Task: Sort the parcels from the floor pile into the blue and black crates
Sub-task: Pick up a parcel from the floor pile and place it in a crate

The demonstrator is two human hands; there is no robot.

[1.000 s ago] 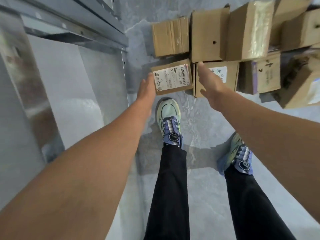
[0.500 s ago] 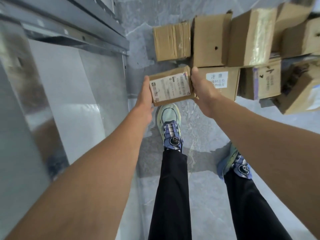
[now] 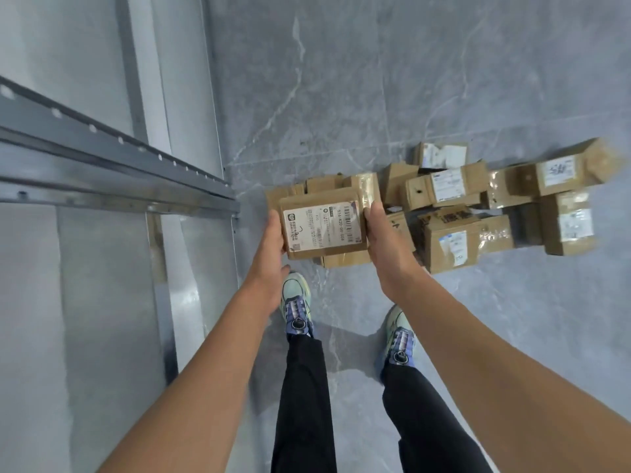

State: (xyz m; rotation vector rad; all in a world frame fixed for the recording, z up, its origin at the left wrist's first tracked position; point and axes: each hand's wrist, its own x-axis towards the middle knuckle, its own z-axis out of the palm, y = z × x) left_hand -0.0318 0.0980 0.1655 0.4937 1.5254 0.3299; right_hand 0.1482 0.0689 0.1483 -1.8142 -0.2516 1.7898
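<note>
"Both hands are on it. My left hand (image 3: 273,235) grips the left edge of the parcel (image 3: 324,233) and my right hand (image 3: 380,230) grips the right edge. The fingers curl round the sides, so the box hangs between them."

"Is it off the heap?"

"As far as I can judge, yes. It is held out in front of me, above the near end of the floor pile (image 3: 478,213) and ahead of my shoes (image 3: 296,302). It sits close to level, with the white label (image 3: 321,221) facing up at me."

"Which crate, then?"

"I can't tell. Neither the blue crate nor the black crate is in view. I see only the grey floor (image 3: 409,80), the pile off to my right and a metal rack rail (image 3: 102,172) on my left."

"How do I carry it well?"

"Press evenly from both sides so the box doesn't twist or slip. Leave the label upward so it can be read for sorting. Turn with the whole body rather than swinging the arms, and watch the end of the rack rail, which is close beside the left hand. Once the right crate is found, lower the parcel in rather than dropping it."
</note>
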